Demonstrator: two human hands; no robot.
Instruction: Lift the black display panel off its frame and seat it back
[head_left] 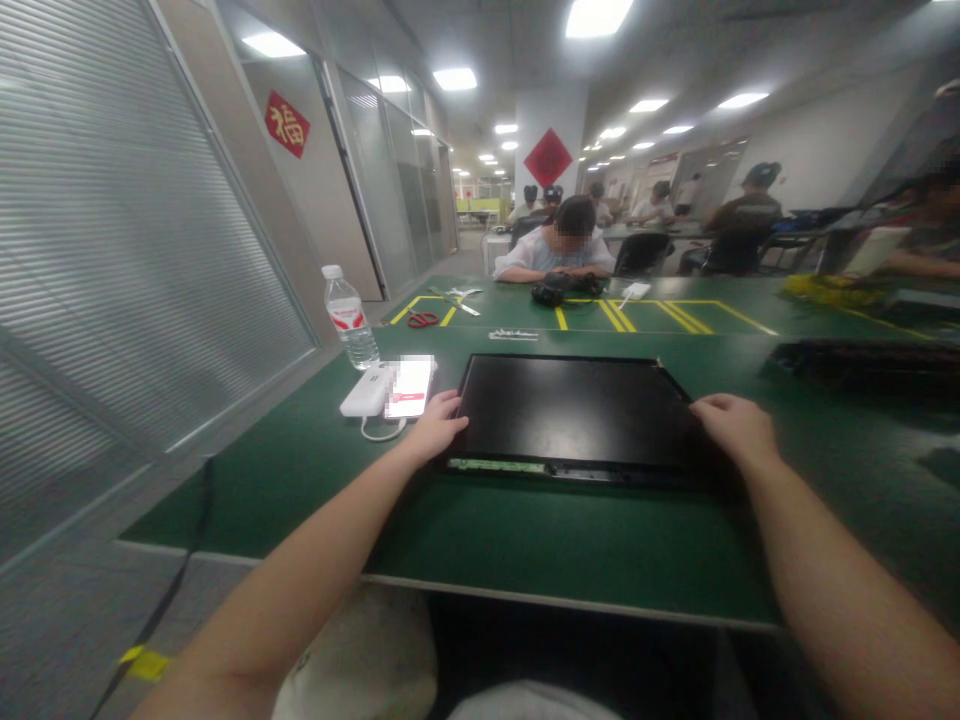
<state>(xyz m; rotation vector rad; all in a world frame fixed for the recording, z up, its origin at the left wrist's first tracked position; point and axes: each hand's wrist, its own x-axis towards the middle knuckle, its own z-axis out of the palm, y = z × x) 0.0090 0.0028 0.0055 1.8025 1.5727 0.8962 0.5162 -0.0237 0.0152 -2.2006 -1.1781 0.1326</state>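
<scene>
Black and glossy, a flat display panel (570, 410) is held by its two sides over a green desk (570, 545). Its left edge is grasped by the left hand (442, 425), the thumb laid at the rim; its right edge is pinched by the right hand (736, 425). Along the near edge, between the hands, a green circuit strip (499, 466) is left exposed. Whether the panel's underside is fully borne by the desk cannot be told. The step in hand is judged to be one of steadying or positioning; for any move, an even grip on both edges seems to be called for, with the bare strip spared from knocks. Just left of the left hand, a lit phone (410, 388) is seen, apparently joined by a white cable (382, 436) to a power bank (364, 393), with a water bottle (350, 318) stood behind. Farther ahead of the left hand, red-handled scissors (423, 320) are laid near yellow tape lines (619, 316). Across the desk, beyond both hands, a co-worker (559, 245) is seen bent forward behind a dark bundle (566, 288).
</scene>
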